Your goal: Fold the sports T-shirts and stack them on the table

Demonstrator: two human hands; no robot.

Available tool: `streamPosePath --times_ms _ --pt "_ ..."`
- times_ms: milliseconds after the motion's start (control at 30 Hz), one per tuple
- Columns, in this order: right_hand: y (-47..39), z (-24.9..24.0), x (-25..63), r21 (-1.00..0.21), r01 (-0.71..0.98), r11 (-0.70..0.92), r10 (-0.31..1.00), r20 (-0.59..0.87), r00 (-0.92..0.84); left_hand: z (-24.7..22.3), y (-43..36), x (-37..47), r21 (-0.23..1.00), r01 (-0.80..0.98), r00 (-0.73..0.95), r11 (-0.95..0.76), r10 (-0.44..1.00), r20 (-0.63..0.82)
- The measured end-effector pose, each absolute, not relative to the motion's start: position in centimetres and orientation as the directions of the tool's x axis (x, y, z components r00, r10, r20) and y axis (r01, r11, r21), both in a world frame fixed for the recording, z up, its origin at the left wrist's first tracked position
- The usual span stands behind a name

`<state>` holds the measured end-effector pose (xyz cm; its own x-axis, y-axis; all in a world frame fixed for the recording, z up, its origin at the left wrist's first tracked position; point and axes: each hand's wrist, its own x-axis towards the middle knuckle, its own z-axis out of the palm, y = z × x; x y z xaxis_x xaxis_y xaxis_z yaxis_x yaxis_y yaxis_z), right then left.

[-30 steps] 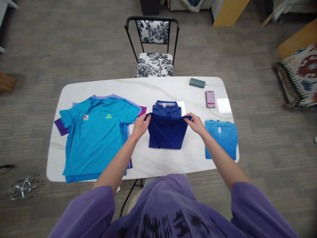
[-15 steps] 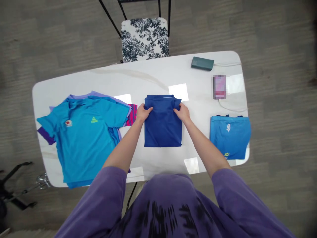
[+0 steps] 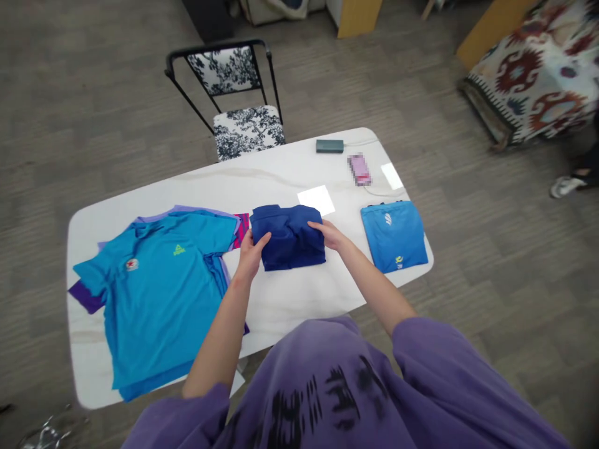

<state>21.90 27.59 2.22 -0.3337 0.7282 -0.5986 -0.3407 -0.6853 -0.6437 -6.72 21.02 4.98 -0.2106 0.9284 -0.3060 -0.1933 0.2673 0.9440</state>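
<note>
A dark blue folded shirt (image 3: pixel 291 240) is in front of me, its upper part bent and raised. My left hand (image 3: pixel 250 254) grips its left edge, thumb on top and fingers underneath. At the right edge my right hand (image 3: pixel 326 233) holds the cloth the same way. To the left lies a spread turquoise T-shirt (image 3: pixel 163 299) on a pile with purple, lilac and pink garments showing at its edges. A folded bright blue shirt (image 3: pixel 395 240) rests at the table's right end.
The white table (image 3: pixel 309 299) carries a dark green case-like block (image 3: pixel 329 146) and a blurred pink phone-shaped thing (image 3: pixel 359 169) with a cable. Behind it stands a patterned chair (image 3: pixel 248 131). Far right, another person's shoe (image 3: pixel 567 186) shows near a patterned cloth (image 3: pixel 547 81).
The dark blue shirt has been lifted and bent at its upper part, both hands still holding its sides. My view has tilted up and turned right, showing more of the room.
</note>
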Motion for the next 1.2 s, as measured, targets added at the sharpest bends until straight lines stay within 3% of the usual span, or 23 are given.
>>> streamPosePath --times_ms 133,333,467,600,700,833,900,967,1067,1200 --pt "17.6 8.6 26.4 -0.809 -0.371 -0.456 0.890 -0.408 -0.204 10.5 11.5 -5.9 0.940 -0.191 -0.146 0.283 0.939 -0.313" --pt "2.8 16.0 36.0 -0.933 -0.124 -0.337 0.940 -0.340 0.004 16.6 0.3 -0.4 0.941 -0.135 0.007 0.311 0.950 -0.313" --pt "-3.8 20.1 43.9 -0.947 -0.013 -0.321 0.940 -0.320 0.117 19.3 -2.7 6.9 0.928 -0.163 0.182 0.336 0.934 -0.307" --pt "-4.2 22.2 52.8 -0.945 0.081 -0.318 0.929 -0.294 0.224 19.2 -0.5 15.8 0.917 -0.181 0.344 0.356 0.896 -0.280" --pt "1.3 20.5 59.7 -0.946 0.138 -0.294 0.932 -0.251 0.262 16.1 5.2 23.2 0.918 -0.193 0.363 0.346 0.895 -0.261" --pt "15.0 12.8 67.5 -0.922 0.299 -0.246 0.960 -0.190 0.205 7.9 16.7 32.6 0.927 -0.079 0.236 0.366 0.911 -0.339" --pt "21.8 7.7 69.8 -0.828 0.497 -0.261 0.960 -0.170 0.221 2.9 21.9 35.7 0.884 0.148 0.103 0.443 0.882 -0.459" --pt "26.5 3.1 70.6 -0.645 0.700 -0.306 0.951 -0.175 0.254 -1.4 25.1 37.0 0.799 0.287 0.005 0.528 0.834 -0.552" --pt "28.9 -1.1 68.9 -0.466 0.857 -0.220 0.968 -0.211 0.133 -5.2 25.1 35.8 0.700 0.379 -0.063 0.605 0.771 -0.633" --pt "25.9 -1.9 64.5 -0.471 0.878 -0.080 0.975 -0.219 -0.028 -4.9 17.5 30.3 0.641 0.434 -0.119 0.633 0.745 -0.656"
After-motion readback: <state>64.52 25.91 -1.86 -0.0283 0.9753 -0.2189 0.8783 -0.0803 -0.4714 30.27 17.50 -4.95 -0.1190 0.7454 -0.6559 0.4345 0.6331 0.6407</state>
